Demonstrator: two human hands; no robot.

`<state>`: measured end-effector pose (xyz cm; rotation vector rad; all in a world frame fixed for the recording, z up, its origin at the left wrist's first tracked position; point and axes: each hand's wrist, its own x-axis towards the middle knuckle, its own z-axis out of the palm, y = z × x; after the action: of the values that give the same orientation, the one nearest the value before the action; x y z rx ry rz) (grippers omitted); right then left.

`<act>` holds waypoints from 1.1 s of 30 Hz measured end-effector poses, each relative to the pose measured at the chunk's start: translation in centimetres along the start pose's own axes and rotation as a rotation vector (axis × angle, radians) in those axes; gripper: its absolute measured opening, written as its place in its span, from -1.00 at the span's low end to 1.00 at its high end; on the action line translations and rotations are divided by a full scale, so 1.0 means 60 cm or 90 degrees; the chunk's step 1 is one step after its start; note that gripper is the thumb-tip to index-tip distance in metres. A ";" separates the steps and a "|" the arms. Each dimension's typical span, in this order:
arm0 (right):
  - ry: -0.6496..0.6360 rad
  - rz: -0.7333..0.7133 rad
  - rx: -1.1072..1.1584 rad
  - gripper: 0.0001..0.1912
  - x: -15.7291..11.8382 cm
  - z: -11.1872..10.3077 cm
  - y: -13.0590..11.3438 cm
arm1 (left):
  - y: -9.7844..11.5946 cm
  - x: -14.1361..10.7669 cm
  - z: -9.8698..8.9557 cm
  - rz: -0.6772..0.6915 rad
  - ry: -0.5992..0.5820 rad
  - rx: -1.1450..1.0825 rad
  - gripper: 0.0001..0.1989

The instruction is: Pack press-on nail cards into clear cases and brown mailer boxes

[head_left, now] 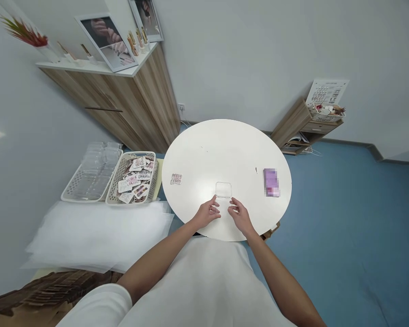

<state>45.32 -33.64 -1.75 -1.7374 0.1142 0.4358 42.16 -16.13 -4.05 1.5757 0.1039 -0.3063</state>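
A clear plastic case (pixel 223 190) stands opened on the near part of the round white table (pixel 221 141), its lid raised away from me. My left hand (pixel 207 213) holds the case's left side between thumb and fingers. On its right side, my right hand (pixel 240 215) grips it in the same way. A small card of press-on nails (pixel 176 179) lies at the table's left. Toward the right edge sits a purple stack (pixel 271 182), partly pixelated.
Left of the table are a basket of nail cards (pixel 132 179), a basket of clear cases (pixel 92 177) and white translucent sheets (pixel 102 231). A wooden cabinet (pixel 122 109) stands behind them. A small shelf (pixel 293 120) is at the back right.
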 end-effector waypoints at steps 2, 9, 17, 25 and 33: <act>-0.002 -0.002 -0.026 -0.41 0.003 0.001 0.019 | -0.015 0.009 0.006 -0.012 0.014 0.019 -0.21; 0.033 0.025 -0.120 -0.40 0.044 0.008 0.068 | -0.068 0.041 0.019 -0.073 0.068 0.098 -0.26; 0.018 0.043 -0.142 -0.42 0.069 0.004 0.097 | -0.071 0.058 0.035 -0.097 0.083 0.255 -0.21; 0.017 0.118 -0.113 -0.37 0.039 -0.006 0.114 | -0.080 0.036 0.041 -0.178 0.090 0.211 -0.35; -0.004 0.059 -0.126 -0.58 0.085 -0.011 0.080 | -0.059 0.092 0.050 -0.143 0.155 0.172 -0.45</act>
<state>48.67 -34.48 -7.88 -1.9296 0.1513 0.5348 46.17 -19.65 -8.89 1.8698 0.4461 -0.3120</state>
